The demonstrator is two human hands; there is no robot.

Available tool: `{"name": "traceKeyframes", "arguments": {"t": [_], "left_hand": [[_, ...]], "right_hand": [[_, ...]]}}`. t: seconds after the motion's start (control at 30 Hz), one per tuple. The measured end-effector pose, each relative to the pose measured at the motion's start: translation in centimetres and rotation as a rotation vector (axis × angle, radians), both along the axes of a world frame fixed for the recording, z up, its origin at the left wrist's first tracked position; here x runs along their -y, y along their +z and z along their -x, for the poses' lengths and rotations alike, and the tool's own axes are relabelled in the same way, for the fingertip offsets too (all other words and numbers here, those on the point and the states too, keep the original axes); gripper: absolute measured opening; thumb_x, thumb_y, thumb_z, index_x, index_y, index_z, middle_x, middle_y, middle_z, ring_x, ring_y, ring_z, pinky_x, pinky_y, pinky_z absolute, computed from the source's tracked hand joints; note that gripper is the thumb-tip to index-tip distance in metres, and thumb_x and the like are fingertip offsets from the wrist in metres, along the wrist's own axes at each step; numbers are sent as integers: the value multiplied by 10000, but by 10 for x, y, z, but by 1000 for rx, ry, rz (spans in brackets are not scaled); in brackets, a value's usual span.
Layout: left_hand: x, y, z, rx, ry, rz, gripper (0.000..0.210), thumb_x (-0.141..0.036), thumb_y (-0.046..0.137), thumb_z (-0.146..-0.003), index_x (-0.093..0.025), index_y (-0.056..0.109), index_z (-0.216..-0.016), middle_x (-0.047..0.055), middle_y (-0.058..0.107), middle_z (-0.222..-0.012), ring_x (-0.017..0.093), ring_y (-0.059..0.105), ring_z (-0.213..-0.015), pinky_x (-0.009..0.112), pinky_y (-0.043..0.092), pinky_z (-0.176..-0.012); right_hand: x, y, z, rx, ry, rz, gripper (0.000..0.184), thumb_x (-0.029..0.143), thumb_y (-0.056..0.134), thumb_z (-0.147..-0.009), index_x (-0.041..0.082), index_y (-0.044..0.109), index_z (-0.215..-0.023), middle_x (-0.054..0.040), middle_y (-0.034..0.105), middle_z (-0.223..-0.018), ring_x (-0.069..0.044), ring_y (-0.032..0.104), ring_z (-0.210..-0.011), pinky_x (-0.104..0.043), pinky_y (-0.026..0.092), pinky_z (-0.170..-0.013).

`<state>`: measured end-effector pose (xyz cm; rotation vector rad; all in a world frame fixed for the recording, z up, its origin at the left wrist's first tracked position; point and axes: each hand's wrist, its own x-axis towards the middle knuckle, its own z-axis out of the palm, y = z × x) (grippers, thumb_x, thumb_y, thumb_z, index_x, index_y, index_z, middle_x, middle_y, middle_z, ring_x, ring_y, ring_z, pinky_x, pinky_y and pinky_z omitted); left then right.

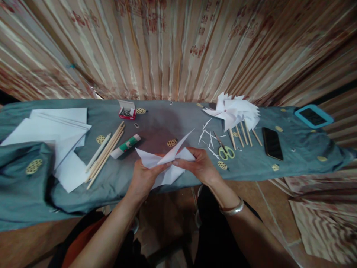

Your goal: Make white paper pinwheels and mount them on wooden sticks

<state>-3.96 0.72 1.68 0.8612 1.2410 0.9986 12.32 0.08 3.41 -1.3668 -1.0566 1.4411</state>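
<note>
Between both hands is a white paper pinwheel (pixel 150 159), its blades partly folded toward the middle and one pointed blade sticking up to the right. My left hand (pixel 143 175) is closed on its left side, the thumb pressing near the centre. Opposite it, my right hand (pixel 202 165) pinches the right side, thumb also at the centre. The fingers beneath the paper are mostly hidden. Just beyond my left hand lies a green and white glue stick (pixel 126 146). Scissors (pixel 225 152) with light green handles lie to the right of my right hand.
Wooden sticks (pixel 107 152), a white pencil-like stick (pixel 98 152) and paper sheets (pixel 60 137) lie left. A red box of pins (pixel 127 111) stands at the back. Right are paper scraps (pixel 208 137), finished pinwheels (pixel 237 111), a phone (pixel 272 143) and a blue-framed device (pixel 314 115). A curtain (pixel 173 48) hangs behind.
</note>
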Motion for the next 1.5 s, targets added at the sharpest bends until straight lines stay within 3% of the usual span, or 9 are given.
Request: {"name": "traceKeyframes", "arguments": {"t": [0.57, 0.9, 1.1, 1.23, 1.37, 1.5], "left_hand": [[-1, -2, -2, -44, 37, 7, 300, -319, 853, -460, -157, 741, -686, 32, 734, -703, 182, 639, -611, 274, 534, -597], [-2, -10, -3, -33, 40, 0, 292, -324, 834, -510, -149, 732, -721, 29, 741, -715, 181, 656, -618, 281, 543, -617], [-2, -2, -3, -4, 32, 25, 333, -318, 854, -496, -138, 750, -756, 60, 761, -769, 206, 685, -675, 307, 562, -677], [-2, 0, -2, 20, 26, 44, 400, -329, 871, -482, -121, 757, -804, 81, 767, -811, 229, 697, -696, 331, 571, -680], [-2, -4, -1, 83, -5, 41, 414, -311, 871, -511, -117, 759, -859, 92, 772, -866, 230, 706, -724, 331, 578, -697], [-1, -5, 0, 102, -32, 41, 405, -305, 866, -526, -125, 757, -872, 85, 774, -879, 221, 706, -735, 322, 578, -706]], "right_hand": [[0, -6, 1, -75, -23, 38, 262, 332, 833, -528, 171, 706, -690, 27, 652, -624, -103, 536, -548, -234, 447, -536], [0, -6, 3, -95, -37, 25, 238, 318, 807, -574, 192, 736, -763, 25, 685, -681, -123, 574, -614, -270, 483, -618], [0, -5, 2, -34, -26, 5, 278, 337, 833, -544, 175, 731, -746, 32, 646, -650, -108, 525, -583, -246, 433, -567], [-1, 0, -5, -22, 30, 17, 298, 341, 855, -521, 160, 695, -696, 44, 600, -618, -91, 485, -563, -218, 381, -529], [-4, 7, -15, -115, 180, 60, 318, 380, 837, -557, 154, 710, -741, 24, 634, -671, -111, 534, -625, -228, 427, -593], [-6, 8, -16, -178, 193, 93, 311, 385, 828, -578, 153, 726, -758, 16, 660, -692, -109, 552, -627, -236, 453, -617]]}}
